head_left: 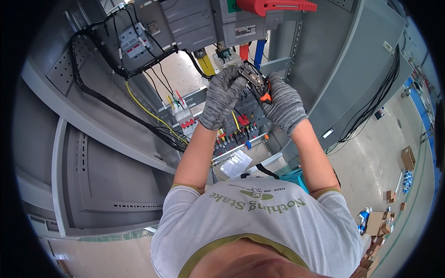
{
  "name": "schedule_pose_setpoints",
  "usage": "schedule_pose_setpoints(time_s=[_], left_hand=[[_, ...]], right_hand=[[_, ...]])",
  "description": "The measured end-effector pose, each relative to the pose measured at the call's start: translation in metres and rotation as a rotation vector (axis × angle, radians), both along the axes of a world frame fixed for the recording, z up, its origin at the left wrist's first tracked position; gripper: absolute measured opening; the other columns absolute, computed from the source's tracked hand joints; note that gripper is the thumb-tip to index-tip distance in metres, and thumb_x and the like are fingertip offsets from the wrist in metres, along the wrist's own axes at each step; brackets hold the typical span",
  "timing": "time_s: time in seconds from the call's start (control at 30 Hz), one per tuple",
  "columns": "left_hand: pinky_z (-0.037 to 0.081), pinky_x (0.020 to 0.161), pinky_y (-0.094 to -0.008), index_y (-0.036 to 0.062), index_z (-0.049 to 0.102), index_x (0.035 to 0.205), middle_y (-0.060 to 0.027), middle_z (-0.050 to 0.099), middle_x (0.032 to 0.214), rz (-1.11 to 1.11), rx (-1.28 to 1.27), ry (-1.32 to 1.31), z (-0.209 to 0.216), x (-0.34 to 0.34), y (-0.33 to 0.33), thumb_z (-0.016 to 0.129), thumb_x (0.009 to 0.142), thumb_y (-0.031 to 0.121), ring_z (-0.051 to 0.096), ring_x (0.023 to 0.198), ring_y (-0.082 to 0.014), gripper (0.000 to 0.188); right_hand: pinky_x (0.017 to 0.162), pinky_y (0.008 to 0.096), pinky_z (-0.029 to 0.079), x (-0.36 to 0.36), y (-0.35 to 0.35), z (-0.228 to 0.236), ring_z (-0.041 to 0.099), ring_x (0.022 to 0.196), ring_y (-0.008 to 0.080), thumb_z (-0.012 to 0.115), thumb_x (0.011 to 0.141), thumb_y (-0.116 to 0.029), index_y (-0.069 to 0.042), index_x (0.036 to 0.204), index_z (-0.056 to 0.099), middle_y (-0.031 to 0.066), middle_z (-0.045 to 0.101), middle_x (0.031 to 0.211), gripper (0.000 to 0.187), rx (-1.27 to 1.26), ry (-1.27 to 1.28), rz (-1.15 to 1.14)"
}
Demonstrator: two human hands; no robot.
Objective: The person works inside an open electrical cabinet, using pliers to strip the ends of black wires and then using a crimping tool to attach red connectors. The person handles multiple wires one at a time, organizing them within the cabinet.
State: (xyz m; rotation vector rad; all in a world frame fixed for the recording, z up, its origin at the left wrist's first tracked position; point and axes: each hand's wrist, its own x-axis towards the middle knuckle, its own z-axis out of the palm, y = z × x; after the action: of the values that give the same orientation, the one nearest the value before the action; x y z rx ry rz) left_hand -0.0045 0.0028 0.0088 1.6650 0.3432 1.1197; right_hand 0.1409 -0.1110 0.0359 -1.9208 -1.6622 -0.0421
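Note:
Both my hands wear grey knitted gloves and meet in front of the open electrical cabinet. My right hand (283, 103) is closed around the handles of a wire stripper (255, 79), a metal-jawed tool with black and orange parts. At the tool's head, my left hand (223, 95) has its fingers bent and pressed together; whatever they pinch is hidden by the glove. Just behind the hands stands a grey circuit breaker (245, 32) with a red handle (273, 5). Below them sits a row of terminals (236, 139) with coloured wires.
A black wire bundle (92, 90) and a yellow-green wire (146, 111) run down the left side. The cabinet door (345, 69) stands open at right, with black cables (378, 102) hanging on it. Cardboard boxes (374, 223) lie on the floor at lower right.

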Motion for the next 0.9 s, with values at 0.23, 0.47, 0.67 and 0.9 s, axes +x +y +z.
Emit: schedule_pose_setpoints(time_s=[0.23, 0.47, 0.67, 0.9], left_hand=[[0.047, 0.081, -0.0249, 0.0014, 0.065, 0.106, -0.0031, 0.066, 0.093, 0.020, 0.061, -0.006, 0.001, -0.003, -0.001, 0.058, 0.089, 0.008, 0.058, 0.087, -0.0092, 0.019], [0.048, 0.080, -0.0291, 0.0045, 0.066, 0.095, -0.0050, 0.067, 0.089, 0.109, 0.215, 0.065, 0.010, -0.014, -0.012, 0.058, 0.089, 0.012, 0.062, 0.086, -0.0151, 0.013], [0.047, 0.085, -0.0329, 0.0038, 0.065, 0.100, -0.0062, 0.066, 0.098, 0.092, 0.375, 0.084, 0.010, -0.019, -0.030, 0.062, 0.086, 0.012, 0.062, 0.094, -0.0190, 0.017], [0.049, 0.080, -0.0347, 0.0044, 0.064, 0.092, -0.0083, 0.064, 0.090, 0.194, 0.629, 0.212, -0.004, -0.038, -0.040, 0.063, 0.082, 0.009, 0.063, 0.090, -0.0242, 0.011]], right_hand=[[0.076, 0.0405, 0.050, -0.005, 0.000, -0.003, 0.062, 0.082, 0.0339, 0.066, 0.075, -0.015, 0.002, 0.109, 0.049, 0.0186, 0.062, 0.085, 0.041, -0.026, 0.137, 0.080], [0.064, 0.0252, 0.043, 0.018, -0.029, 0.005, 0.051, 0.072, 0.0114, 0.064, 0.079, -0.020, -0.001, 0.112, 0.055, 0.0024, 0.054, 0.079, 0.039, 0.016, 1.360, 0.572], [0.074, 0.0269, 0.043, 0.026, -0.055, -0.012, 0.051, 0.079, 0.0125, 0.077, 0.070, -0.027, 0.000, 0.113, 0.053, 0.0005, 0.054, 0.086, 0.056, 0.034, 1.197, 0.620], [0.077, 0.0288, 0.046, 0.020, -0.057, -0.082, 0.058, 0.080, 0.0158, 0.080, 0.067, -0.022, 0.000, 0.111, 0.053, 0.0040, 0.060, 0.086, 0.056, -0.202, 1.442, 0.789]])
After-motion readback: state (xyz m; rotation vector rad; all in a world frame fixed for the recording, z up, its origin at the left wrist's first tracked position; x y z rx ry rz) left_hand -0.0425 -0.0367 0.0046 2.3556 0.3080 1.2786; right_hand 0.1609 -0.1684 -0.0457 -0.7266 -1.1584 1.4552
